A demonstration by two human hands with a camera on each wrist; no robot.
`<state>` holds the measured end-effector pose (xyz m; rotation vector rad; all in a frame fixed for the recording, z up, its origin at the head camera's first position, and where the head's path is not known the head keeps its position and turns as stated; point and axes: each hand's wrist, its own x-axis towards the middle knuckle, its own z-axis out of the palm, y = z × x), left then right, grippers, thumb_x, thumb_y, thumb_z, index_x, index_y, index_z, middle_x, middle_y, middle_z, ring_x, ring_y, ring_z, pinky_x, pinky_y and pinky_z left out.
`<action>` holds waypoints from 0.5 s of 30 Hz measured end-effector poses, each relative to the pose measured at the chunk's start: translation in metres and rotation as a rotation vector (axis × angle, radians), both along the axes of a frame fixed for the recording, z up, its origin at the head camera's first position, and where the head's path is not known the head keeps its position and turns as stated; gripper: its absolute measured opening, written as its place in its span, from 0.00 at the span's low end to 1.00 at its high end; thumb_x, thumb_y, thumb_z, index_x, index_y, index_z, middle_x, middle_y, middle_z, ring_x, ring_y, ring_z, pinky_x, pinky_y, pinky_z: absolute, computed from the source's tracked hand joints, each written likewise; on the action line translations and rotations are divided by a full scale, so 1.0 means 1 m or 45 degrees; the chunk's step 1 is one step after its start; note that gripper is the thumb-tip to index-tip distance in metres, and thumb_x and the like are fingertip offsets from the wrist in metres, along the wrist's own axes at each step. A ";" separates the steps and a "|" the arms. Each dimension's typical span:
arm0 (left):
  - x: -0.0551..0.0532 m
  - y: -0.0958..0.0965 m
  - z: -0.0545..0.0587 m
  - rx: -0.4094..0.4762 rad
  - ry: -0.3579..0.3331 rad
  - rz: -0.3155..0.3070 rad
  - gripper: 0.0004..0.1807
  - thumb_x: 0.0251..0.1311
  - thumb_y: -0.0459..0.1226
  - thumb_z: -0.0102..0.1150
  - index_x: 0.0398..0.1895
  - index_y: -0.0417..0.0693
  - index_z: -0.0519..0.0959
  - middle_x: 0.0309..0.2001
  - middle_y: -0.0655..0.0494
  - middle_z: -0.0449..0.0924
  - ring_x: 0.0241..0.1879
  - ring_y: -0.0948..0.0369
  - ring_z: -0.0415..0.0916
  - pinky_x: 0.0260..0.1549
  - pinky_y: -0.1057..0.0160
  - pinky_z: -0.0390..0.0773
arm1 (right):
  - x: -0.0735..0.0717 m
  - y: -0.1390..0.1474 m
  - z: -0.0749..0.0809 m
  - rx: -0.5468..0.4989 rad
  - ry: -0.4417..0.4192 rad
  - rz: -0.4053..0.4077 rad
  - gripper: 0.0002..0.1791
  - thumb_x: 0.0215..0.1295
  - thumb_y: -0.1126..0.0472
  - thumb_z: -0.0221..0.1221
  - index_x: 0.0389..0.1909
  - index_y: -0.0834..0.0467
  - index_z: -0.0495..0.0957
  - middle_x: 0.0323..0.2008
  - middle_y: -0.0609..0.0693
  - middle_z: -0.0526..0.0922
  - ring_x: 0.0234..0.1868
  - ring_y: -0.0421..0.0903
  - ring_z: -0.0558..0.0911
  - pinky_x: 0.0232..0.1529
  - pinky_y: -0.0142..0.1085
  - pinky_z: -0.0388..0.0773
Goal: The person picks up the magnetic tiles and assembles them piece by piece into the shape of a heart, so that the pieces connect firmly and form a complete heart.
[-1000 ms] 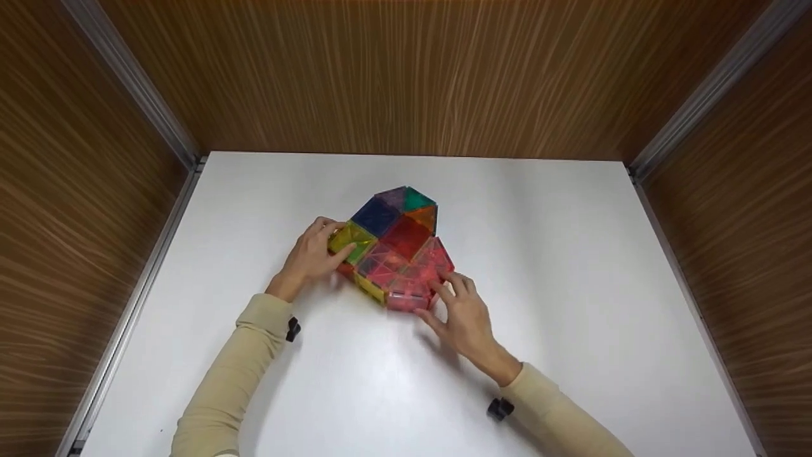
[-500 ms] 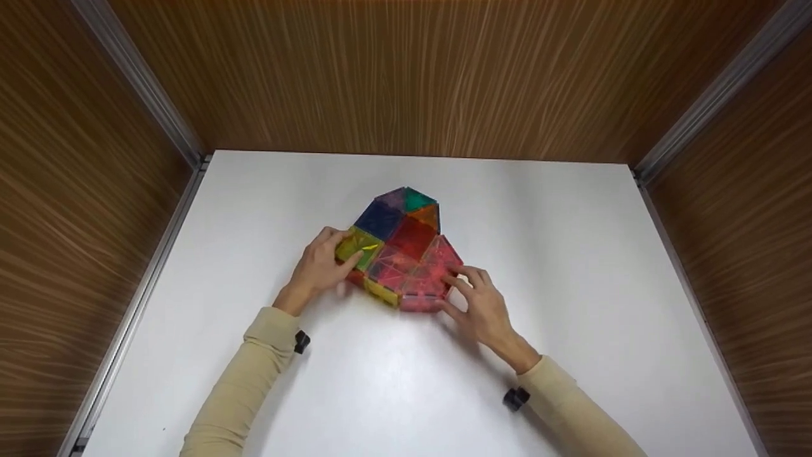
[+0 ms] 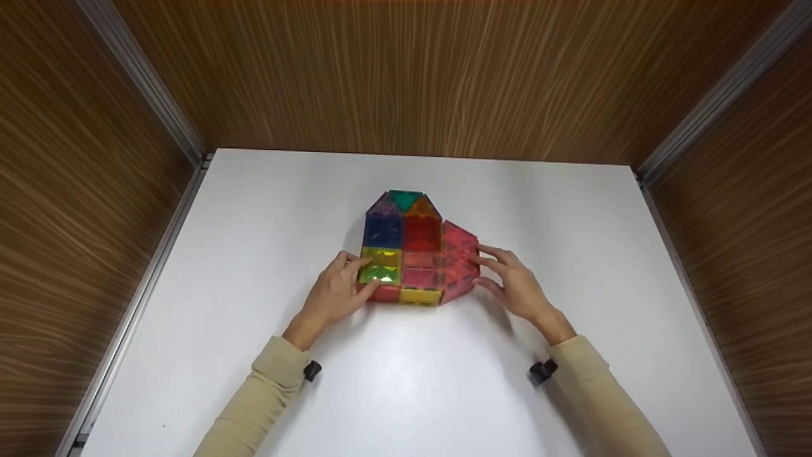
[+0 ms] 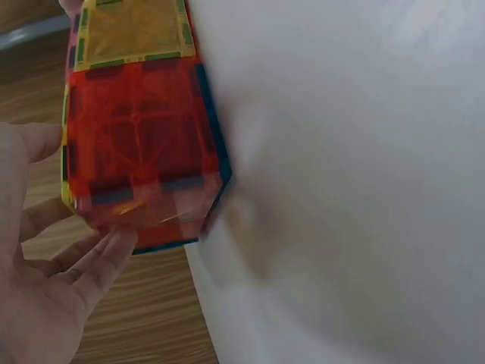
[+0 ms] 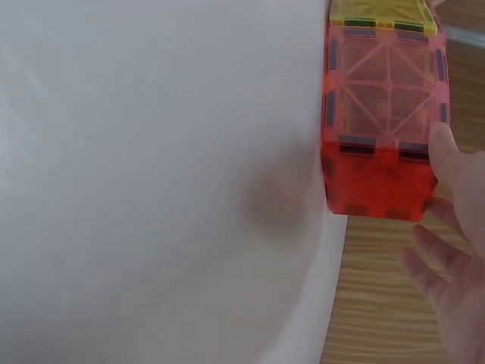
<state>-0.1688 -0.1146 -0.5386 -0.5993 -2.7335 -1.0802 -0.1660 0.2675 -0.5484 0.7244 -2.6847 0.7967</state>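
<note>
A low, hollow build of see-through magnetic tiles (image 3: 422, 235) lies on the white table in the head view. Blue, red, yellow, green and pink squares cover its top, with purple, teal and orange triangles at the far end. My left hand (image 3: 336, 285) grips its near left corner, thumb and fingers over the yellow and green tiles. On the pink right side, my right hand (image 3: 517, 284) holds the edge with thumb and fingertips. The left wrist view shows a red end face (image 4: 140, 129); the right wrist view shows a pink side tile (image 5: 386, 87).
The white table (image 3: 393, 387) carries the build near its middle. Wood-grain panels (image 3: 419, 76) stand at the back and both sides, with metal rails (image 3: 136, 82) at the corners. Beige sleeves (image 3: 254, 400) and small black wrist devices are on the arms.
The tile build has turned counterclockwise as seen from above, its front swinging right, and now lies squarer to the table. Both hands have moved right and a little nearer with it.
</note>
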 end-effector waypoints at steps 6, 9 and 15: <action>-0.018 -0.010 0.002 0.038 -0.021 0.004 0.22 0.71 0.46 0.66 0.61 0.42 0.83 0.54 0.42 0.81 0.56 0.47 0.80 0.58 0.46 0.82 | 0.015 -0.015 0.000 -0.092 0.008 -0.166 0.23 0.67 0.57 0.72 0.60 0.59 0.84 0.66 0.60 0.80 0.66 0.62 0.79 0.59 0.58 0.82; -0.033 -0.015 0.002 -0.009 -0.007 -0.042 0.22 0.73 0.46 0.64 0.63 0.44 0.83 0.59 0.43 0.81 0.61 0.47 0.78 0.64 0.46 0.80 | 0.029 -0.036 -0.002 -0.066 0.150 -0.221 0.23 0.63 0.55 0.74 0.57 0.60 0.85 0.62 0.61 0.82 0.62 0.62 0.81 0.58 0.57 0.82; -0.064 -0.015 0.004 -0.082 0.000 -0.123 0.22 0.76 0.49 0.59 0.65 0.47 0.82 0.66 0.44 0.78 0.67 0.46 0.75 0.69 0.46 0.76 | 0.044 -0.080 -0.005 0.016 0.252 -0.316 0.27 0.57 0.50 0.79 0.56 0.55 0.87 0.58 0.57 0.84 0.59 0.59 0.82 0.56 0.54 0.82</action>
